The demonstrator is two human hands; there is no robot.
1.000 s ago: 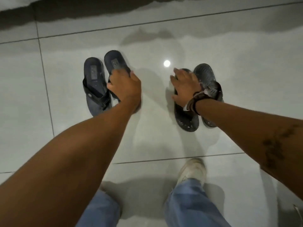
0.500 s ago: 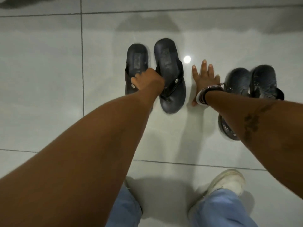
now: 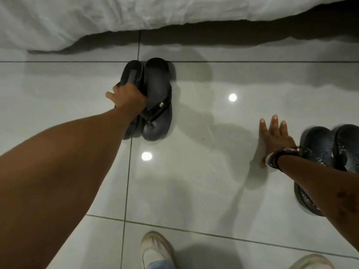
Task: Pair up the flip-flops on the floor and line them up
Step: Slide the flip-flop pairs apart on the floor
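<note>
Two dark flip-flops lie side by side on the glossy tile floor, toes toward me: the left one [image 3: 132,74] and the right one [image 3: 157,105] with a studded strap. My left hand [image 3: 127,99] grips the left one at its strap, covering its middle. A second dark pair sits at the right edge: one flip-flop [image 3: 316,144] partly under my right forearm, the other [image 3: 349,140] cut off by the frame. My right hand [image 3: 275,136] rests flat on the floor just left of that pair, fingers spread, holding nothing.
A white bed sheet [image 3: 97,18] hangs along the top, with dark shadow under the bed. My white shoes [image 3: 155,249] stand at the bottom edge. Grey tile floor [image 3: 213,181] stretches between the two pairs.
The left pair has been pushed away toward the bed and pressed together. My right hand left the right pair and now lies flat on the floor. The view tilted up.
</note>
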